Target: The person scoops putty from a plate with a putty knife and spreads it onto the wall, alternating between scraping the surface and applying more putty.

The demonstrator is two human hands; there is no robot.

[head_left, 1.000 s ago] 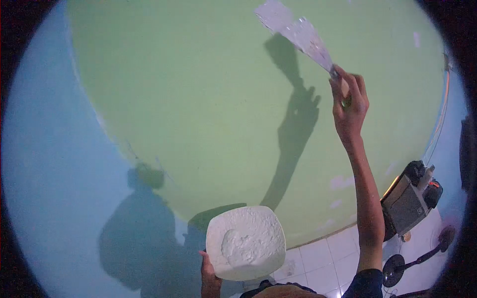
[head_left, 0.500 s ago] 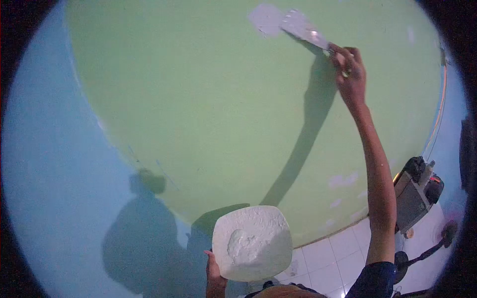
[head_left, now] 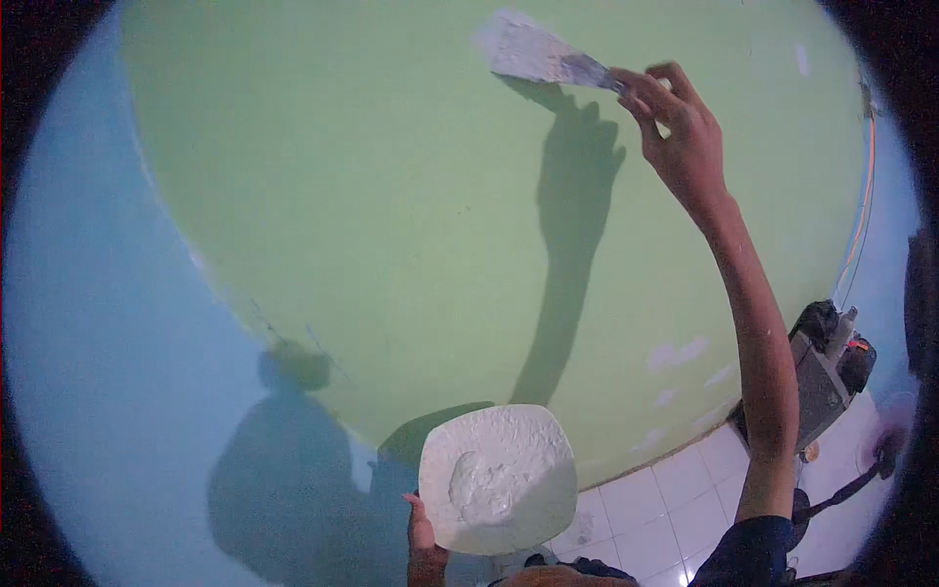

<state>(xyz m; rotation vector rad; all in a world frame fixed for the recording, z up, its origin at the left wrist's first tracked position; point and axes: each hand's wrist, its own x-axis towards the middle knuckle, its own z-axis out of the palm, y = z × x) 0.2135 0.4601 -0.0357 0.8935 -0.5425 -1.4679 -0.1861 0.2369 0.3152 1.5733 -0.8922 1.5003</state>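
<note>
My right hand [head_left: 683, 127] is raised and closed around the handle of a putty knife [head_left: 553, 57]. The knife's wide blade, coated with white paste, lies over a pale patch [head_left: 486, 37] near the top of the green wall [head_left: 391, 196]. Low in the view, my left hand [head_left: 423, 533] grips the left edge of a squarish white plate [head_left: 558, 440]. White paste [head_left: 489, 479] is spread over the plate, with a thicker heap near its middle. Most of the left hand's fingers are hidden beneath the plate.
A blue wall area [head_left: 98, 293] borders the green at the left. Pale patches [head_left: 675, 354] mark the lower green wall. At the right stand a dark box-like object [head_left: 820, 391] with items on top and a cable [head_left: 869, 186] on the wall. White floor tiles [head_left: 636, 504] show below.
My right hand and the putty knife have moved slightly left, and the blade now covers more of the pale patch. My left hand and the plate have hardly moved.
</note>
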